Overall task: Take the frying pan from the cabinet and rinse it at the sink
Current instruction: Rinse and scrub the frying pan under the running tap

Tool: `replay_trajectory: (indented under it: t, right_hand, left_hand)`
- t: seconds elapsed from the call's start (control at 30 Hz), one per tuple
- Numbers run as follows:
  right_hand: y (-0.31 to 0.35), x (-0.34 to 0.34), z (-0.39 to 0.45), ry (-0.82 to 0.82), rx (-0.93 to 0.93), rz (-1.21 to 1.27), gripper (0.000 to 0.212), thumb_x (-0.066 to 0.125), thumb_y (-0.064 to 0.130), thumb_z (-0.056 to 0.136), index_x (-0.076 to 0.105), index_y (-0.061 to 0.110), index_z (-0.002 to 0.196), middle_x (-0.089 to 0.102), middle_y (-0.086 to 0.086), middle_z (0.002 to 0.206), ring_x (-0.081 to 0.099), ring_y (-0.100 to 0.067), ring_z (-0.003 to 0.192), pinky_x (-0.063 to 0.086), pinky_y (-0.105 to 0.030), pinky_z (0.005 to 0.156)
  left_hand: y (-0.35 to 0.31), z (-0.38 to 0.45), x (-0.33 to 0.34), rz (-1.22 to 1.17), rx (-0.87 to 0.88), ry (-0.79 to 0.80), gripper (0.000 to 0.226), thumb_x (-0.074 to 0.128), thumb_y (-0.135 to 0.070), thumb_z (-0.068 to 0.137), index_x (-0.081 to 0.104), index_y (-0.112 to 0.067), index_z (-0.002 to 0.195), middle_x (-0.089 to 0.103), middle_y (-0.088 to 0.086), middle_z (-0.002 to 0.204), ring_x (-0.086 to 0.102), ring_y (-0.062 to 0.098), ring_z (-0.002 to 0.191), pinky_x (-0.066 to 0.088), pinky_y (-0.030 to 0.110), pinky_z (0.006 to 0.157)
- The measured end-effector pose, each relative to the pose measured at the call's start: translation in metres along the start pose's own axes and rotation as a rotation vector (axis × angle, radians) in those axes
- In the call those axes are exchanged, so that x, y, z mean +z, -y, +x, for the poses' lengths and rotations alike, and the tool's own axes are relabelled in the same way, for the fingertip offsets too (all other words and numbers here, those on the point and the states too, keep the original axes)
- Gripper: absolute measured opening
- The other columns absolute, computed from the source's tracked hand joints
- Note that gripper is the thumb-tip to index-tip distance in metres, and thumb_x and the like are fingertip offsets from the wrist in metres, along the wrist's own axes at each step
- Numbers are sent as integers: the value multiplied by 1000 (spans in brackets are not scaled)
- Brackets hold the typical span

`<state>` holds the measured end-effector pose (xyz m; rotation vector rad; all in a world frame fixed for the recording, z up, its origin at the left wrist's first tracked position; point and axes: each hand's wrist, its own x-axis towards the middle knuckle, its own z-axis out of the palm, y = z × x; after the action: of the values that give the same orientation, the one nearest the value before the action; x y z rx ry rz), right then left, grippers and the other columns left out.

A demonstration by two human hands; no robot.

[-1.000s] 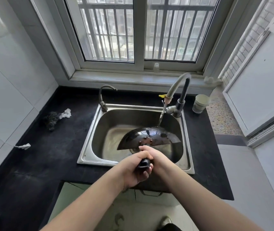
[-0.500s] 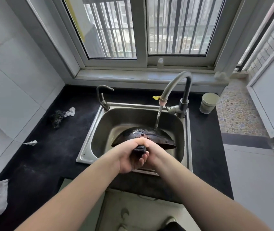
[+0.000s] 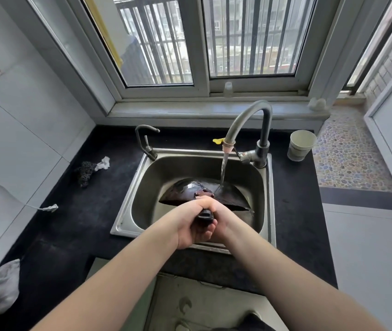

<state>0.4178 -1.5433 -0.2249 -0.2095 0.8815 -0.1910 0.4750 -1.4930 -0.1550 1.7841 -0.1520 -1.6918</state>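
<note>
Near edge: both forearms reach in over the dark worktop (image 3: pixel 70 235). Left hand (image 3: pixel 191 224) and right hand (image 3: pixel 222 219) both wrap the frying pan's black handle (image 3: pixel 205 214), fingers clenched round it, left hand on the left side, right hand on the right, touching each other. Handle butt points back at the person.

Frying pan (image 3: pixel 228 194) is held inside the steel sink (image 3: pixel 128 220), just beyond the fingers, long axis running from handle straight away toward the window. Pan is tilted, dark surface with handle rivets facing the camera; cannot tell if it touches the sink floor.

Further: faucet (image 3: pixel 249 115) running, water stream (image 3: pixel 223 168) lands on the pan's right half. Left half looks outside the stream, so next move likely calls for turning or shifting the pan right. Both hands equally near.

Beyond: small second tap (image 3: pixel 146 142) at the sink's back left, paper cup (image 3: pixel 301 145) on the right of the worktop, scrubber (image 3: pixel 85 170) on the left.
</note>
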Motion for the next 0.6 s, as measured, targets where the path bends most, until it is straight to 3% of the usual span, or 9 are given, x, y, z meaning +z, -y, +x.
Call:
replay_trajectory:
  t: [0.2,0.47,0.6]
  right_hand:
    - [0,-13,-3,29,20,-3,62,45,39,94,40,12,38,36,-2,31,38,-14,21,29,-11,26]
    - [-9,-16,2,-11,22,41,52,52,41,89,37,14,47,35,-1,36,37,-13,24,28,-10,32]
    - [-18,-20,4,-18,-22,60,47,54,46,83,41,16,49,36,0,41,36,-13,33,23,-22,47]
  left_hand:
    - [9,3,13,4,-8,-27,20,50,-15,86,53,-7,69,52,2,46,49,9,31,40,14,32]
    - [10,0,8,64,-12,-23,17,52,-17,86,53,-10,70,52,2,47,47,8,32,38,14,32]
    - [11,-1,12,162,-11,-29,13,53,-18,85,54,-11,74,53,2,48,47,8,31,39,15,33]
